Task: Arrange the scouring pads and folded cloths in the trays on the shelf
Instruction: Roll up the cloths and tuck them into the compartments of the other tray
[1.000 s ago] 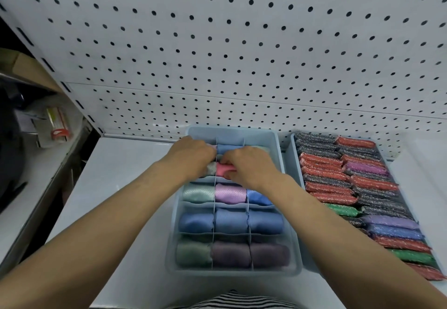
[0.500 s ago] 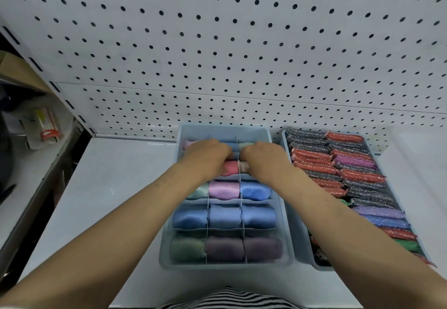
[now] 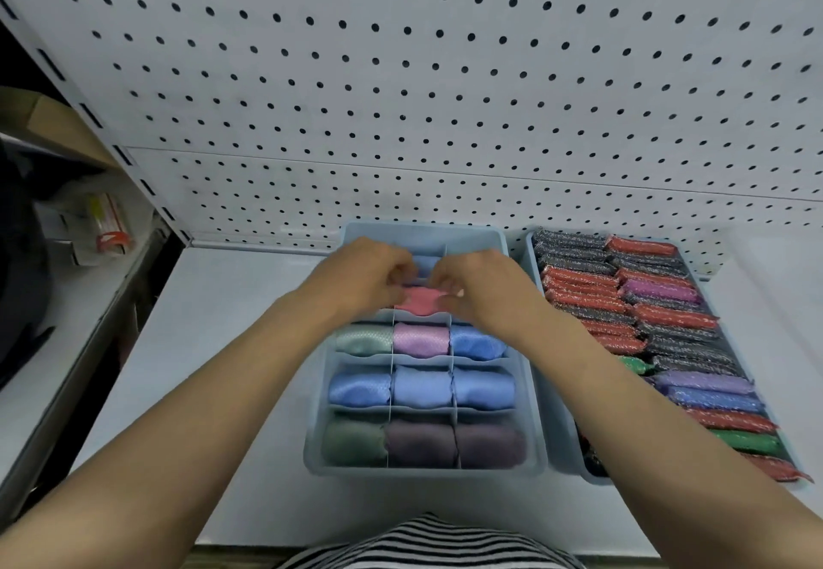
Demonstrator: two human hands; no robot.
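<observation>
A pale blue divided tray (image 3: 316, 457) on the white shelf holds rolled cloths in small compartments: green, purple, blue and lilac ones fill the near rows. A pink cloth (image 3: 421, 300) sits in the middle compartment of the fourth row from the front. My left hand (image 3: 363, 277) and my right hand (image 3: 478, 286) are both over that row, fingers curled, pinching the pink cloth from its left and right sides. A blue cloth (image 3: 425, 263) shows behind them. A second blue tray (image 3: 562, 444) to the right is packed with red, grey, purple and green scouring pads (image 3: 668, 314).
White pegboard (image 3: 445, 78) rises right behind the trays. Bare white shelf (image 3: 200, 346) stretches left of the divided tray. Beyond the shelf's left edge is a dark gap, a lower ledge with a wrapped package (image 3: 107, 225) and a cardboard box (image 3: 49, 123).
Both hands stayed at the pink cloth's row and shifted slightly apart, so more of the pink cloth shows between them. The camera view moved a little.
</observation>
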